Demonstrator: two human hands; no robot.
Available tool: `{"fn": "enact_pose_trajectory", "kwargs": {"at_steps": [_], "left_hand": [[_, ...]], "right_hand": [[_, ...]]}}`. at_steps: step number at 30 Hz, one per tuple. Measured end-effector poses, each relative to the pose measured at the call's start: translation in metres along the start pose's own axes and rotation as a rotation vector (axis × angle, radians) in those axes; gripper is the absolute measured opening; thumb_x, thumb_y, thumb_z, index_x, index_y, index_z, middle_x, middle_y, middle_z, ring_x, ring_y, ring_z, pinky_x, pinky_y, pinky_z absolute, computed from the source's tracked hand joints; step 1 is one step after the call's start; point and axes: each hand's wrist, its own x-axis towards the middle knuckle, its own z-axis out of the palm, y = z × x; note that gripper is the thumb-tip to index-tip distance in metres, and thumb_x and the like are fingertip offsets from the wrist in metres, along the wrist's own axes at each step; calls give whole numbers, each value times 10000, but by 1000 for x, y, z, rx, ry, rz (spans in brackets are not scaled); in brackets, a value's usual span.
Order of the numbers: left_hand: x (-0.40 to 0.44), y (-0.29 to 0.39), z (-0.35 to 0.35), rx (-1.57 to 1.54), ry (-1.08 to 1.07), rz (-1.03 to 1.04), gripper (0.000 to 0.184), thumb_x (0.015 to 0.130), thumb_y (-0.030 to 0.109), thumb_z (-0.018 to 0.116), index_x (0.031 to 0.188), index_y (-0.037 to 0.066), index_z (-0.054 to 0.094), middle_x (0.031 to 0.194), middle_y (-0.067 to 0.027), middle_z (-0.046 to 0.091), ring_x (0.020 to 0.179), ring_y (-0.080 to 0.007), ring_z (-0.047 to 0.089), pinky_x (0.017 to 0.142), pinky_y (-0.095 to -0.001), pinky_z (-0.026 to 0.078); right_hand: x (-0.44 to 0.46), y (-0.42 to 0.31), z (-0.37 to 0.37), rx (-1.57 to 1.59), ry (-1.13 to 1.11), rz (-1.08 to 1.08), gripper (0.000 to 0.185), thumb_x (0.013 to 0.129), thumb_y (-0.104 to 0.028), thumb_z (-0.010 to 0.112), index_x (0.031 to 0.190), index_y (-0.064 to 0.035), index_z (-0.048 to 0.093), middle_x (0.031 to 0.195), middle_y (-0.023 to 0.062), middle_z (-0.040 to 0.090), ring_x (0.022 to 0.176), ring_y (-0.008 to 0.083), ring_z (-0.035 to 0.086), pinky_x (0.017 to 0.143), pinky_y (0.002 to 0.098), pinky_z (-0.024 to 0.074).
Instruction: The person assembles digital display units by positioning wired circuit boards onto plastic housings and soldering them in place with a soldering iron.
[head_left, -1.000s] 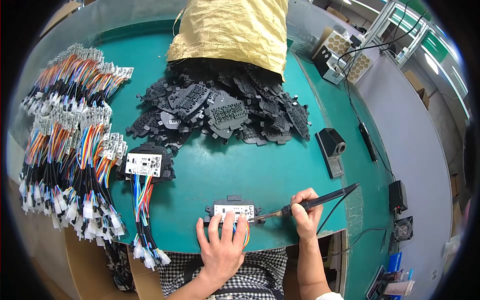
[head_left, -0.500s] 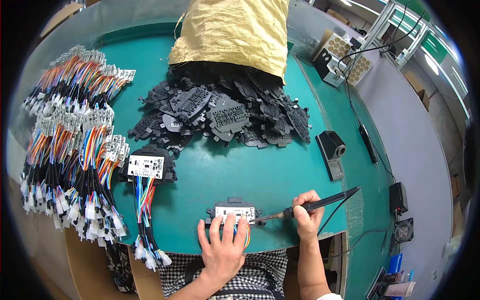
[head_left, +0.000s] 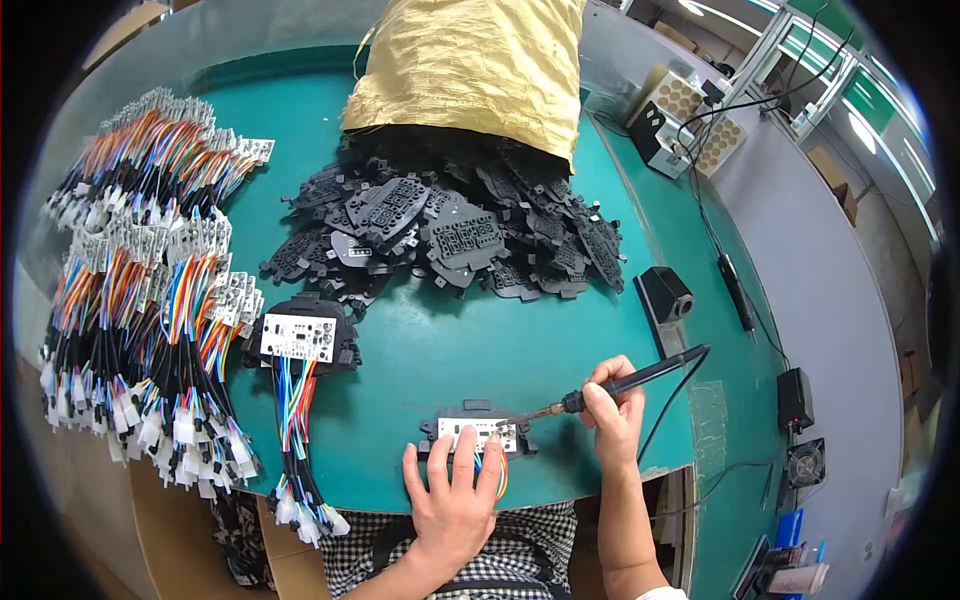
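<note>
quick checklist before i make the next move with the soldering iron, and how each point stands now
1. Right hand grips the soldering iron by its handle: ok
2. Left hand rests its fingers on the white board: ok
3. Left fingertips well clear of the iron's tip: not ok, one looks very near
4. Coloured wires away from the tip: ok
5. Tip touching the board: cannot tell
6. Joints sound: cannot tell, too small

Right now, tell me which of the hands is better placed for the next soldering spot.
Right, most likely: the right hand holds the soldering iron, pointed at the nearer white circuit board. The left hand is spread over that board's near edge, apparently steadying it.
</note>
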Motion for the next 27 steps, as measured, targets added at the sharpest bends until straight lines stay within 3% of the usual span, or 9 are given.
{"fn": "enact_pose_trajectory", "kwargs": {"at_steps": [27], "left_hand": [[1, 5, -3, 56, -26, -24, 598, 537, 70, 662, 1125, 113, 564, 1207, -141, 475, 1058, -359, 428, 921, -616, 295]], "right_hand": [[-1, 7, 0, 97, 36, -2, 183, 779, -128, 595, 848, -62, 439, 658, 3, 465, 482, 41, 384, 425, 169, 306]]}}
